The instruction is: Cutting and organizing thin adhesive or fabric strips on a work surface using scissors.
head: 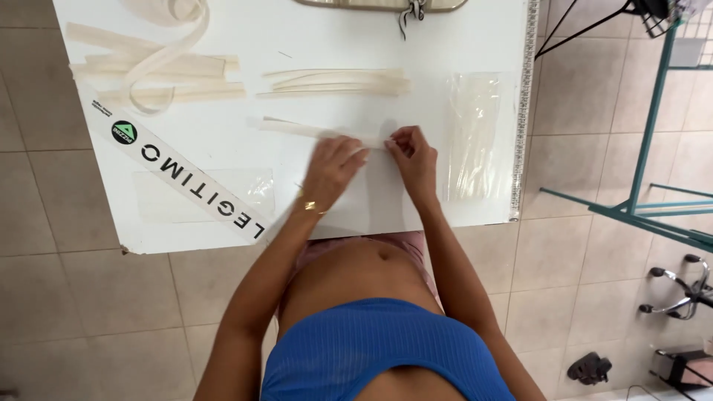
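Taking the cream strip (319, 131) under your hands as the landmark: far to its left, at the worktop's (223, 148) far corner, lies a loose heap of cream strips (148, 70), some flat, one looped in a curl. Nearer you on that side, a black diagonal label band (178, 174) crosses the white surface, with a clear plastic sheet (200, 194) beside it.

The strip itself lies flat on the worktop, running left from your fingers. Your left hand (332, 169) rests on its right end, fingers spread and pressing down rather than clamped around it. Your right hand (411, 157) meets the same end just beside the left, thumb and fingertips drawn together as if pinching the strip's tip; whether it truly grips, you cannot tell from here.

Just beyond the strip sits a small neat stack of cream strips (338, 82), laid parallel. To the right of your hands is a crinkled clear plastic bag (475, 137), near the worktop's ruler-marked edge (522, 111).

As a judgement: the neat stack looks like finished pieces, the heap looks like what waits, so you seem partway through.
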